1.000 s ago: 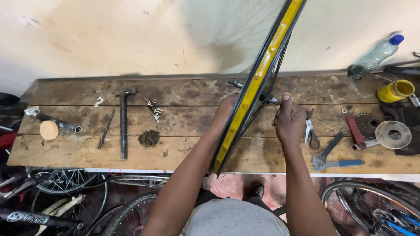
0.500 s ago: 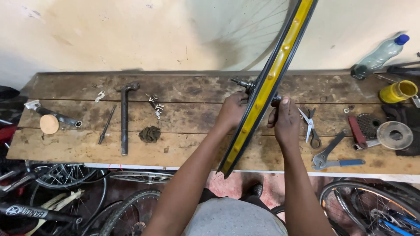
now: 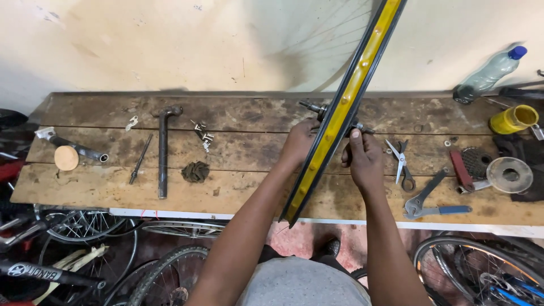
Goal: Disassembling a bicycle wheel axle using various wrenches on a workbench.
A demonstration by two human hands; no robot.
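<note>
A bicycle wheel rim (image 3: 340, 113) with a yellow inner strip stands on edge over a wooden workbench (image 3: 255, 187), seen almost edge-on. My left hand (image 3: 300, 141) grips the hub axle (image 3: 310, 105) on the rim's left side. On the right side my right hand (image 3: 362, 156) pinches the other end of the axle, thumb on top. Thin spokes show faintly against the wall behind.
A hammer (image 3: 164, 150), a rod (image 3: 140, 158), small nuts (image 3: 202, 135) and a dirty rag (image 3: 196, 171) lie left. Scissors (image 3: 401, 161), a wrench (image 3: 433, 198), a sprocket (image 3: 475, 161), a tape roll (image 3: 510, 174), a yellow cup (image 3: 514, 119) and a bottle (image 3: 487, 75) lie right. Bike wheels (image 3: 170, 272) rest below.
The rim has shifted slightly right and tilted more upright between my hands. Both hands stay on the axle, the right thumb now raised onto it.
</note>
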